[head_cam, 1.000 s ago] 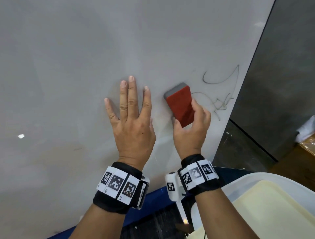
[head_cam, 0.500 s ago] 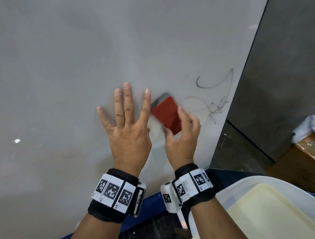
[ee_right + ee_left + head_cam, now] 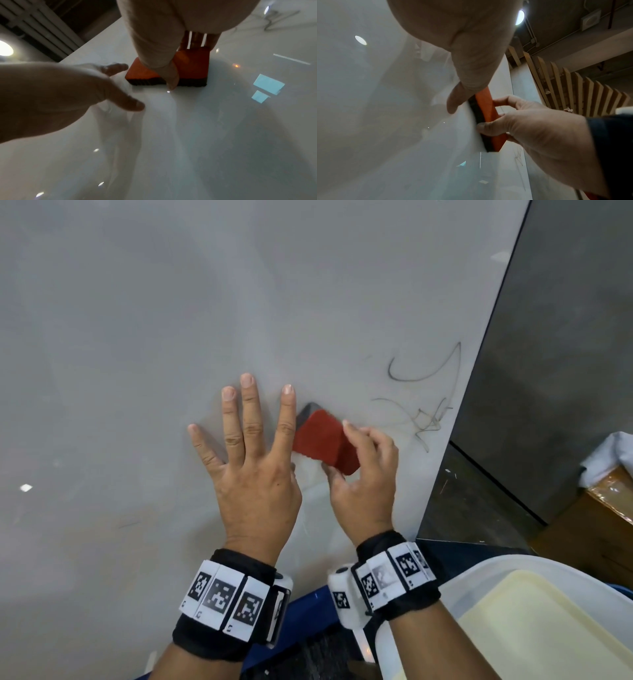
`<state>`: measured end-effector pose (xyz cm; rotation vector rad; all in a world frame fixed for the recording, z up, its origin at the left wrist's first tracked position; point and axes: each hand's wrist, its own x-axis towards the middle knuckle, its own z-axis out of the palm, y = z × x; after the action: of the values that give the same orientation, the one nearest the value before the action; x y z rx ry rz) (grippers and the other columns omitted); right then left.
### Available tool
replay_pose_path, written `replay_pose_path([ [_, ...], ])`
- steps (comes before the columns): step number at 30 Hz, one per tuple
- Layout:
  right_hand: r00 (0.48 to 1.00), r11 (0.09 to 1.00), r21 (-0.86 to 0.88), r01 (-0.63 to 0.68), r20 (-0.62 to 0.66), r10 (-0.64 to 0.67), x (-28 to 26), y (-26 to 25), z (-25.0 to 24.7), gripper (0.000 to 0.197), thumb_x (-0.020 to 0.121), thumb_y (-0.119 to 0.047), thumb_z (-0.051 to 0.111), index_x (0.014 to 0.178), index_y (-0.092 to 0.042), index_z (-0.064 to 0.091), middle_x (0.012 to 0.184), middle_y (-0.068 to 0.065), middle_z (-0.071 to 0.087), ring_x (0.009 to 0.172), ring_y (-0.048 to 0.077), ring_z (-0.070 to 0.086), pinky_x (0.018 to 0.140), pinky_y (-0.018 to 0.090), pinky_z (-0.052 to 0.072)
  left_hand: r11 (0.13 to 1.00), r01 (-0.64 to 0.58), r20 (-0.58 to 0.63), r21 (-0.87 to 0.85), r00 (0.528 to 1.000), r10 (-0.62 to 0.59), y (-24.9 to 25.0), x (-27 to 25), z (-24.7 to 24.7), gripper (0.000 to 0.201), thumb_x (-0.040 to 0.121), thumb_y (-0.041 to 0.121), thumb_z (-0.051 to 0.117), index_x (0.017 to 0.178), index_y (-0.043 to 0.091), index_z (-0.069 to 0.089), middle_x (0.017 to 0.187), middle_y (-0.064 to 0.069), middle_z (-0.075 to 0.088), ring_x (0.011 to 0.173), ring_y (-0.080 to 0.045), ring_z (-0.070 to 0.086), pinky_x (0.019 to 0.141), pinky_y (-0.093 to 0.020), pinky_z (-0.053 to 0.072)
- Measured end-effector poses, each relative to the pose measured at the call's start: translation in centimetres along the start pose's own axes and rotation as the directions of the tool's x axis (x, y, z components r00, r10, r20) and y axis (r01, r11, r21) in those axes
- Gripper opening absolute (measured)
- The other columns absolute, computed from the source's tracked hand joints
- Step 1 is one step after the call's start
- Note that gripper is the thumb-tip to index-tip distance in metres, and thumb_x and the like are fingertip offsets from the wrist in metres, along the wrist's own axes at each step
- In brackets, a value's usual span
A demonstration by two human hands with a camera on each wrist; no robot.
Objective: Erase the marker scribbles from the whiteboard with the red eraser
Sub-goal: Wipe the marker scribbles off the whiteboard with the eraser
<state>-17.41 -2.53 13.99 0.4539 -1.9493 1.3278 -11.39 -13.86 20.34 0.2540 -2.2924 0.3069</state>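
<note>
My right hand (image 3: 363, 470) grips the red eraser (image 3: 322, 440) by its sides, thumb below and fingers above, with the dark felt face (image 3: 188, 83) pressed flat on the whiteboard (image 3: 205, 302). My left hand (image 3: 253, 460) lies flat on the board with fingers spread, its index finger right beside the eraser's left edge. Thin black marker scribbles (image 3: 424, 419) run to the right of the eraser, near the board's right edge, with a curved stroke (image 3: 421, 374) above them. The left wrist view has the eraser (image 3: 488, 116) edge-on between both hands.
The whiteboard's right edge (image 3: 476, 392) borders a dark grey wall panel (image 3: 565, 337). A white bin with a cream lid (image 3: 534, 621) sits at the lower right. A brown box (image 3: 603, 501) with white cloth stands at the far right.
The right hand has slid the eraser left, away from the scribbles, up against the left index finger. The left hand stays flat on the board.
</note>
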Motion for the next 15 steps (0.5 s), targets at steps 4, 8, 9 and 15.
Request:
replay_pose_path([
  [4, 0.978, 0.985, 0.068, -0.156, -0.128, 0.163, 2.4, 0.7, -0.5, 0.070, 0.070, -0.003, 0.081, 0.134, -0.014, 0.055, 0.125, -0.002, 0.041, 0.119, 0.021, 0.046, 0.102, 0.020, 0.041, 1.000, 0.010, -0.001, 0.009, 1.000, -0.010, 0.1, -0.1, 0.1, 0.104, 0.076, 0.011, 0.074, 0.158, 0.026, 0.012, 0.162, -0.013, -0.007, 0.150, -0.030, -0.006, 0.115, -0.067, 0.003],
  [8, 0.973, 0.977, 0.099, -0.190, -0.114, 0.200, 1.1, -0.5, 0.4, 0.071, 0.069, 0.002, 0.078, 0.135, -0.014, 0.054, 0.124, 0.006, 0.045, 0.118, 0.024, 0.048, 0.101, 0.023, 0.044, 1.000, 0.008, 0.000, 0.011, 1.000, -0.008, 0.1, -0.1, 0.2, 0.104, 0.077, 0.011, 0.074, 0.158, 0.027, 0.011, 0.162, -0.012, -0.006, 0.150, -0.031, -0.005, 0.115, -0.068, 0.005],
  [9, 0.980, 0.980, 0.100, -0.173, -0.086, 0.182, 0.8, -0.6, 0.3, 0.072, 0.069, 0.003, 0.075, 0.135, -0.016, 0.054, 0.124, 0.007, 0.046, 0.118, 0.025, 0.048, 0.101, 0.029, 0.046, 1.000, 0.007, 0.001, 0.010, 1.000, -0.007, 0.1, -0.1, 0.2, 0.104, 0.077, 0.012, 0.074, 0.158, 0.027, 0.011, 0.162, -0.012, -0.007, 0.150, -0.031, -0.005, 0.115, -0.068, 0.005],
  [15, 0.969, 0.978, 0.085, -0.192, -0.143, 0.203, 2.4, 0.7, -0.6, 0.070, 0.072, -0.003, 0.079, 0.136, -0.014, 0.054, 0.126, 0.001, 0.042, 0.122, 0.023, 0.047, 0.102, 0.010, 0.035, 1.000, 0.005, 0.001, 0.015, 1.000, -0.005, 0.1, -0.1, 0.2, 0.107, 0.073, 0.009, 0.074, 0.158, 0.027, 0.011, 0.161, -0.012, -0.006, 0.149, -0.032, -0.004, 0.115, -0.068, 0.007],
])
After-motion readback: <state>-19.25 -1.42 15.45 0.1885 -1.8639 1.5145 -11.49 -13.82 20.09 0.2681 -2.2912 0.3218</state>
